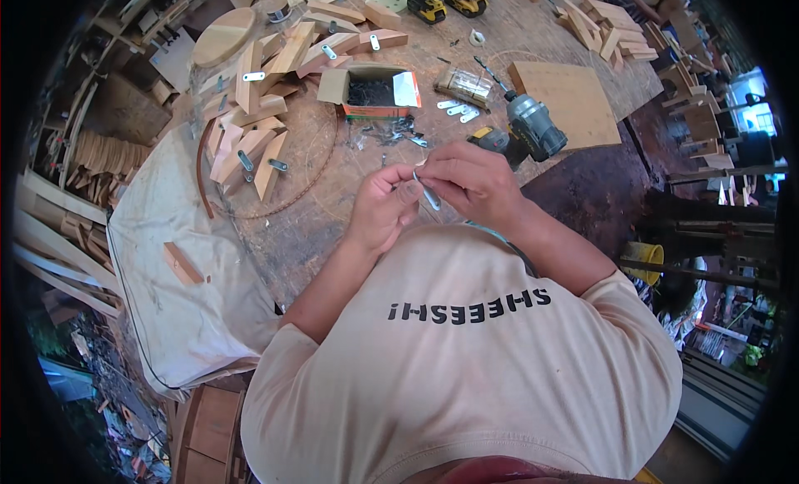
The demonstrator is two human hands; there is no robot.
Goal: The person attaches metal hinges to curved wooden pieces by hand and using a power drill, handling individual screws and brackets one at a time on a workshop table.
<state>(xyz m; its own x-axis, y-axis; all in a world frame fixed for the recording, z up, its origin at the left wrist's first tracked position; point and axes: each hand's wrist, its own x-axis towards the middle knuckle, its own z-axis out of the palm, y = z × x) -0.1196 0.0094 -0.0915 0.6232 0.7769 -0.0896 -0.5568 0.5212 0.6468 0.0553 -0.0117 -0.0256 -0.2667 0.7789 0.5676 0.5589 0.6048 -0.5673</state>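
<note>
My left hand point(383, 208) and my right hand point(474, 184) are together in front of my chest, fingers pinched on a small silvery metal plate point(431, 198); the fingertips hide part of it. Just beyond them lie a drill point(533, 126) with a bit fitted, several loose metal plates point(457, 109) and an open cardboard box point(331, 88) of black hardware, with small loose pieces near it. To the left, a pile of angled wooden pieces point(273, 160) carries similar metal plates.
A flat board point(583, 101), two more drills point(426, 5), a wooden disc point(223, 36) and more wood blocks point(607, 30) lie on the workbench point(291, 243). A cloth point(175, 317) with one block covers its left side. Another person point(657, 1) is at top right; a yellow bucket point(642, 259) stands right.
</note>
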